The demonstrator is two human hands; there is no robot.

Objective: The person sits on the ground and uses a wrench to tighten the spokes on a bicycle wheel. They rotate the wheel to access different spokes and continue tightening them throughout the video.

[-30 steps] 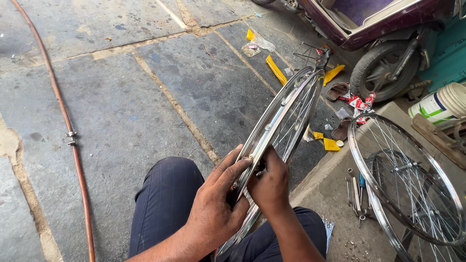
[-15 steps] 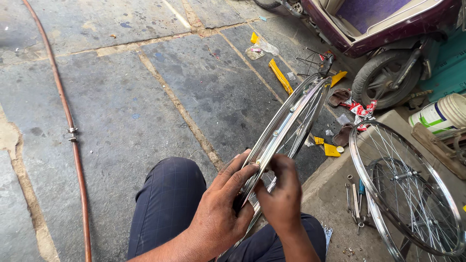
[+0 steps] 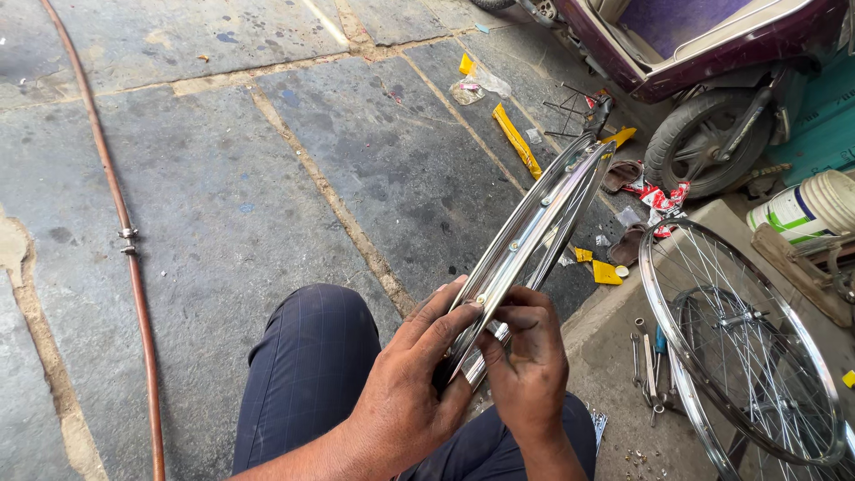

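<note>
Two hands hold a shiny wheel rim [image 3: 534,232] that stands on edge over the person's knees. The left hand [image 3: 405,392] wraps around it. The right hand [image 3: 527,365] pinches a small part on the rim; turning it likely needs steady fingers.

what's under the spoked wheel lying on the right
Beneath the spoked wheel, through its spokes, a dark tyre shows. Beside its near rim, wrenches lie on the concrete step. What the tyre covers cannot be seen.
</note>
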